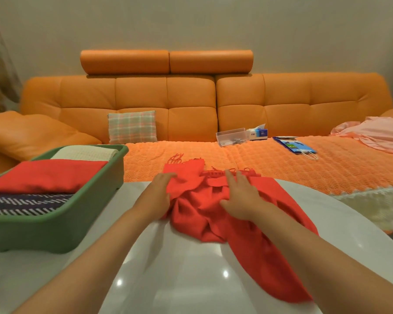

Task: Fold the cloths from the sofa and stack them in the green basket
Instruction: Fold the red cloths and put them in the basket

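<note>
A crumpled red fringed cloth (204, 214) lies on the white table (191, 275), one end trailing toward the near right. My left hand (159, 196) rests at its left edge, fingers partly under the fabric, the grip hidden. My right hand (241, 198) lies flat on top with straight fingers. The green basket (61, 225) stands at the left and holds a folded red cloth (48, 175), a cream cloth (86, 152) behind it and a dark striped cloth (21, 205) in front. A pink cloth (377, 134) lies on the sofa's far right.
The orange sofa (191, 98) runs behind the table, its seat under an orange knit cover (281, 164). On it sit a plaid cushion (132, 126), a clear plastic box (232, 137), a tissue box (258, 132) and a blue paper bag (297, 146).
</note>
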{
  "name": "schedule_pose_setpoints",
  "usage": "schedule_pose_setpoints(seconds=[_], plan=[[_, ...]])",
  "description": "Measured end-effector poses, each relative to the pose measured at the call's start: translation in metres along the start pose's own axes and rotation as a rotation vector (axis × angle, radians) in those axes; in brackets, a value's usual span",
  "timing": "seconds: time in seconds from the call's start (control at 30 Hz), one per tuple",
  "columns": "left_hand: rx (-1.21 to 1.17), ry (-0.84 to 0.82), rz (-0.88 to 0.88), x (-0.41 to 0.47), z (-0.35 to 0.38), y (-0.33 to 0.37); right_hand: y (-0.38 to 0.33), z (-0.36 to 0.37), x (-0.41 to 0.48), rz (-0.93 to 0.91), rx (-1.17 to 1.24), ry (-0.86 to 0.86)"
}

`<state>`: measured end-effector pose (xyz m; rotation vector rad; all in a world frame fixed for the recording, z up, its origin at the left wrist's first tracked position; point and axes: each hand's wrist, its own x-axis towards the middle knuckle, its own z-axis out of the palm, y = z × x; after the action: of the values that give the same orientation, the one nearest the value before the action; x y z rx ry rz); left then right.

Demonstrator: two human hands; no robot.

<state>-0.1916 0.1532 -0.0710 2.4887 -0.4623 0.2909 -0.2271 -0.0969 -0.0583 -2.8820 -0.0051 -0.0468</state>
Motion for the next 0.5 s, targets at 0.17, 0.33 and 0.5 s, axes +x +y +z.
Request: schedule_pose_setpoints(seconds=[0.17, 0.33, 0.5], plan=[[0.322, -0.007, -0.233, -0.016, 0.010, -0.006, -0.029, 0.024, -0.017, -0.415, 0.045, -0.168], [0.216, -0.073, -0.149, -0.028, 0.009, -0.011, -0.026, 0.031, -0.023, -0.489, -0.158, -0.135], [-0.003, -0.172, -0.012, -0.030, -0.009, 0.018, -0.006, 0.006, -0.039, -0.341, -0.262, -0.086]])
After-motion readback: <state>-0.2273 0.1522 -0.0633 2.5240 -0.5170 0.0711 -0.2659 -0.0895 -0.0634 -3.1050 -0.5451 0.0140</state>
